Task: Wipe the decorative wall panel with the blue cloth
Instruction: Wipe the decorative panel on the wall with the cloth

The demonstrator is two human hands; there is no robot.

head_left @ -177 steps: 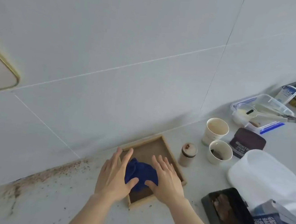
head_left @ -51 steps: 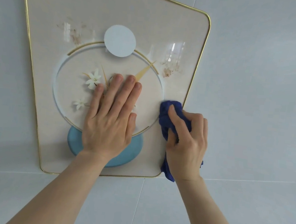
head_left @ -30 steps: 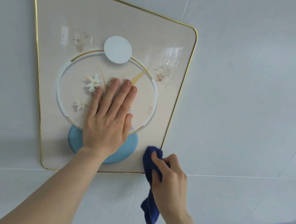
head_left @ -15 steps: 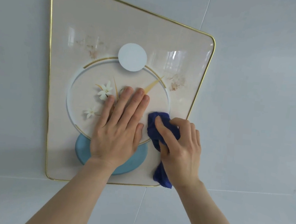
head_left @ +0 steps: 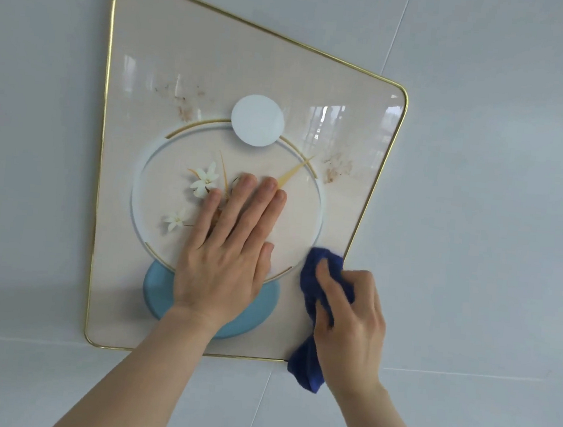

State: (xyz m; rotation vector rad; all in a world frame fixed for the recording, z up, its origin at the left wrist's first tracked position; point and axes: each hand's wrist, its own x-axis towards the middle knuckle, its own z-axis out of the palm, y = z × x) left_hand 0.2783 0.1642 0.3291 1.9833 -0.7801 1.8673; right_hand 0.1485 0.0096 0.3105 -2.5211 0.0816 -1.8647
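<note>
The decorative wall panel [head_left: 170, 65] hangs on the tiled wall, beige with a thin gold rim, a pale ring, white flowers and a light blue disc. Brown smears [head_left: 338, 167] mark its right side and a second patch of brown smears [head_left: 181, 100] lies at upper left. My left hand [head_left: 232, 243] lies flat, fingers together, on the middle of the panel. My right hand [head_left: 349, 319] grips the bunched blue cloth [head_left: 319, 272] and presses it on the panel's lower right part, beside the gold rim. A tail of the cloth hangs below the panel's bottom edge.
Pale grey wall tiles [head_left: 498, 199] with thin grout lines surround the panel on every side. Nothing else is in view.
Half a second ago the cloth was next to my left thumb inside the ring; my right hand has since slid it right and down toward the panel's lower right corner. My left hand stays put.
</note>
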